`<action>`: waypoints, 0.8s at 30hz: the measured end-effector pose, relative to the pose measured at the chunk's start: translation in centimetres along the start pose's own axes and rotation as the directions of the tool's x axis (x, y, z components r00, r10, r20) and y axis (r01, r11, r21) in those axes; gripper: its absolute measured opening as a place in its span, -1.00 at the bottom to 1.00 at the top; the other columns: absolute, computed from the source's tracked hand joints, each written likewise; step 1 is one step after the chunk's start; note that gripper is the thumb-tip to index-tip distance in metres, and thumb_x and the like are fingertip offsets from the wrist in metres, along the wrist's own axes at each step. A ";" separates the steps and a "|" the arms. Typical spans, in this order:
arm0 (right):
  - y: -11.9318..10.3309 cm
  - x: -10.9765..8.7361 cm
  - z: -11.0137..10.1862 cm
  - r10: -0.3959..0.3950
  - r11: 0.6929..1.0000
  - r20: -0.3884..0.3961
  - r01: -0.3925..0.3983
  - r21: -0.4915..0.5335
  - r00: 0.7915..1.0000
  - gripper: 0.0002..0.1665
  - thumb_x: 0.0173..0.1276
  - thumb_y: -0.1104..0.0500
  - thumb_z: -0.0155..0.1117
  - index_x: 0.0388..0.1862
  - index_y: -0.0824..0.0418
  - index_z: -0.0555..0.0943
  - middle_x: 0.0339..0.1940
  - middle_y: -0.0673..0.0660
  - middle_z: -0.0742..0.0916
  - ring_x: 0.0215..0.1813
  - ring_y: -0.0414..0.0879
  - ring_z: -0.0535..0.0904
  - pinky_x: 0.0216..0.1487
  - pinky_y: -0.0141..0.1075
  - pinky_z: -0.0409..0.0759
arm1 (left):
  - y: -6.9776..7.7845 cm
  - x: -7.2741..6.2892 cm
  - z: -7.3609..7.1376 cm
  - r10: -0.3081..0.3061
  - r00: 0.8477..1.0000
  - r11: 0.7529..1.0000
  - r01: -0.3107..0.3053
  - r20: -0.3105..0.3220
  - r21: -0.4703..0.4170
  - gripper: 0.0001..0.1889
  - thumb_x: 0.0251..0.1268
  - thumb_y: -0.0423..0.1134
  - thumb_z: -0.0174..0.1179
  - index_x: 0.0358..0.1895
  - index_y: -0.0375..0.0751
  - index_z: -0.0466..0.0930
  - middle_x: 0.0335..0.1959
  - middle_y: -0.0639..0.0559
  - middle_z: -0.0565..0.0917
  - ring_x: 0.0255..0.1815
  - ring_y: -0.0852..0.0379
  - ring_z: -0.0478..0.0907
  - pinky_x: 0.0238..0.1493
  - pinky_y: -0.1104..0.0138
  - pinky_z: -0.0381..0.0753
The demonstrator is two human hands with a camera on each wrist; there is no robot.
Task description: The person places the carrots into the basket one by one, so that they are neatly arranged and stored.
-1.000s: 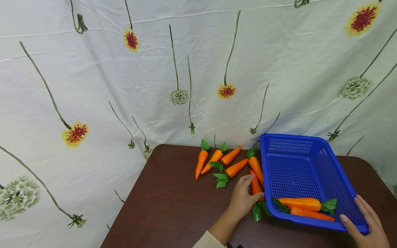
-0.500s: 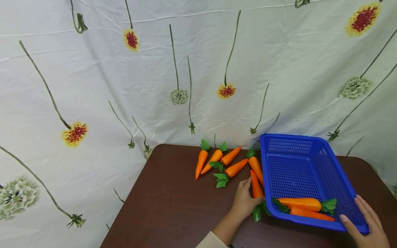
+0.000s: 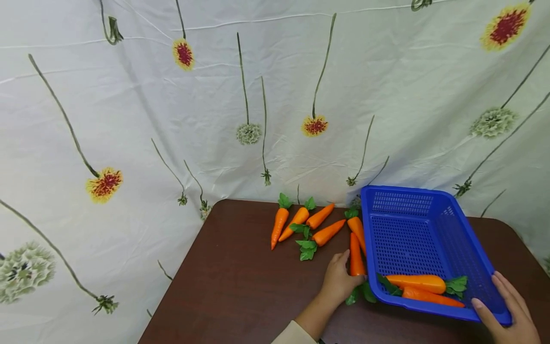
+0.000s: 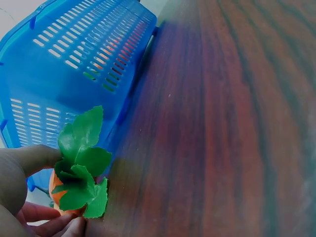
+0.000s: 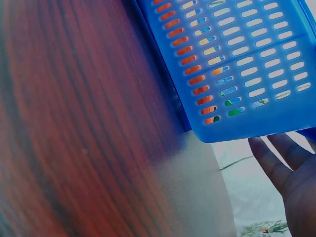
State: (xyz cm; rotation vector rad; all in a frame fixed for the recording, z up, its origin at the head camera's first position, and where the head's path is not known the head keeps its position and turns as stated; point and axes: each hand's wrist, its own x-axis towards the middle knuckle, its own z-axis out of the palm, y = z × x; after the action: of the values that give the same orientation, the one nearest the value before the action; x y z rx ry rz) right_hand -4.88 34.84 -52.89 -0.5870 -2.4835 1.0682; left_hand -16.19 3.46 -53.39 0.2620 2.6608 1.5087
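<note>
In the head view my left hand holds a carrot near its leafy end, left of the blue basket. The left wrist view shows its green leaves between thumb and fingers, close to the basket wall. The carrot's tip points to the back of the table. My right hand rests on the basket's near right corner, thumb on the front rim and straight fingers along the side. Two carrots, a lighter one and a redder one, lie inside along the front wall.
Another carrot lies against the basket's left side. Several more, including a carrot at the left end, form a loose group at the back of the dark brown table. A flower-patterned white cloth hangs behind.
My left hand's fingertips have drawn back along the carrot to its leafy end, and the carrot has turned slightly. The carrot behind it shifted a little right. My right hand and basket stay put.
</note>
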 end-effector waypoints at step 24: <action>0.2 0.4 0.1 0.013 1.000 0.017 -0.013 0.004 1.000 -0.09 0.46 0.06 0.23 0.66 0.16 0.06 0.71 0.23 0.06 0.69 0.24 -0.11 0.62 0.23 -0.13 | -0.4 0.2 0.2 -0.053 0.996 0.983 0.041 -0.065 -0.181 -0.32 0.06 -0.31 0.47 0.33 -0.35 0.52 -0.13 0.03 0.65 -0.16 0.29 0.55 -0.16 0.48 0.61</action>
State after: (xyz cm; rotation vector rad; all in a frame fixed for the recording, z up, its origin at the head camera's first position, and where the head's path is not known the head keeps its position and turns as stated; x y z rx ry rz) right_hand -5.20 35.10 -53.09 -0.5959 -2.4942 1.0875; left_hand -16.44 3.43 -53.86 0.1363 2.5385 1.7602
